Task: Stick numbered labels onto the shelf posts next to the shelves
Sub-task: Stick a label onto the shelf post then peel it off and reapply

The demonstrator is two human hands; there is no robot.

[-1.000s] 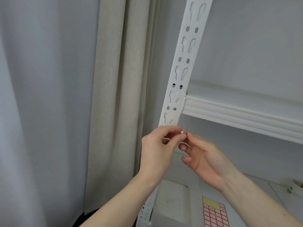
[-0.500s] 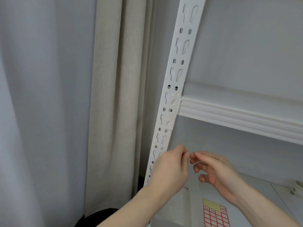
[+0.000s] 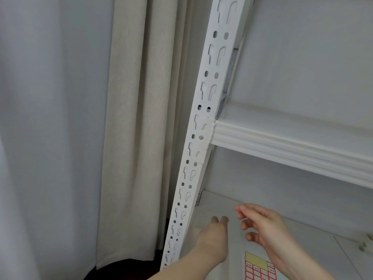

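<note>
While both hands hang low over the lower shelf (image 3: 302, 229), the key relation is the label sheet (image 3: 259, 266) vs the fingers: sheet lies flat on the shelf near its front edge, below and just toward the person from the right hand (image 3: 264, 225), partly under that wrist. Red-grid labels w/ a yellow block at the top; its long axis seems to run front-to-back, bottom is cropped so can't confirm. Right hand is clearly nearer; left hand (image 3: 212, 237) sits beside the shelf post (image 3: 198, 150), well left of the sheet.

Post runs tall and tilted in view, slotted along its face, meeting the upper shelf beam (image 3: 292, 150) at mid height. Can't see any numbered label stuck on it near the beam, too pale/small to tell.

Pose: right hand palm-down, fingers loosely spread and curled, nothing visibly pinched. Left hand blurred, fingertips extended fwd over the shelf, together-ish; can't tell if it holds anything.

Judgement: next step prob peel a label, so right hand needs to drop back and down to the sheet's top rows. Risk: small label folding on itself.
</note>
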